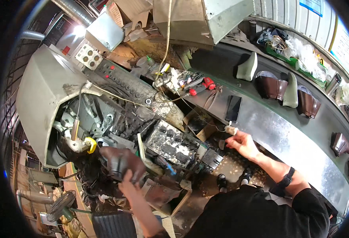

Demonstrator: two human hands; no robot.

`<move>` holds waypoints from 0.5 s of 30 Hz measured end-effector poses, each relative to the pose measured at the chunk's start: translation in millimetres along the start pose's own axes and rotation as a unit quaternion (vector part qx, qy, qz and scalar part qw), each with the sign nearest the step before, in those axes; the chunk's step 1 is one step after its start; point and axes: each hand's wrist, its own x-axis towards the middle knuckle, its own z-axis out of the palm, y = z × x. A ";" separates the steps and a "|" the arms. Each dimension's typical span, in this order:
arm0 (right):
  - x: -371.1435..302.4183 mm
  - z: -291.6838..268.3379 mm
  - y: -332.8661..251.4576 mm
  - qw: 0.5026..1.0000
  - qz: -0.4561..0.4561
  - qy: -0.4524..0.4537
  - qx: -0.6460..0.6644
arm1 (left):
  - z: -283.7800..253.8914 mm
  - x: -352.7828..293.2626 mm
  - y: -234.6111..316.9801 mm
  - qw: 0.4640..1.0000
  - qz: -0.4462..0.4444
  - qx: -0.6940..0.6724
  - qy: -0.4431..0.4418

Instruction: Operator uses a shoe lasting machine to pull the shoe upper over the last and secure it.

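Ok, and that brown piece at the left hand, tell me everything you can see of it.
The brown piece is dark, curved and shell-like, with a faint sheen; it looks like leather, possibly a shoe upper. It is blurred, so seams and edges can't be made out. It sits tilted in the left hand, whose fingers grip its lower edge, in front of the machine's yellow part. Whether it touches the machine can't be told.
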 end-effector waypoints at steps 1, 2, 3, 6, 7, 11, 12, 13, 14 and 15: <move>2.1 14.8 -10.7 1.000 -0.001 -0.026 0.005 | 0.7 -20.3 -8.5 0.999 0.006 -0.030 -0.019; 5.9 27.5 -18.5 0.999 0.002 -0.052 0.011 | 0.8 -40.6 -18.3 0.998 0.010 -0.056 -0.039; 14.5 34.5 -17.0 0.995 0.023 -0.076 0.065 | 3.2 -66.6 -18.2 0.992 0.032 -0.067 -0.107; 31.6 54.2 -31.5 0.972 -0.003 -0.135 0.194 | 14.6 -103.4 -24.2 0.913 0.081 -0.105 -0.386; 29.4 55.2 -35.9 0.940 -0.001 -0.156 0.302 | 20.2 -102.7 -35.6 0.894 0.024 -0.179 -0.409; 5.1 36.5 -62.4 0.901 -0.054 -0.131 0.409 | 49.0 -106.4 -72.0 0.853 -0.181 -0.212 -0.441; -4.9 35.6 -81.1 0.930 -0.076 -0.070 0.351 | 53.6 -94.8 -90.9 0.812 -0.275 -0.237 -0.456; -17.5 28.5 -90.7 0.951 -0.093 -0.023 0.294 | 63.5 -97.4 -103.8 0.804 -0.287 -0.214 -0.474; -27.6 25.6 -92.0 0.951 -0.095 -0.007 0.295 | 73.4 -89.4 -123.9 0.803 -0.323 -0.183 -0.467; -34.9 19.9 -91.8 0.957 -0.124 -0.019 0.262 | 81.4 -87.1 -139.4 0.767 -0.383 -0.201 -0.474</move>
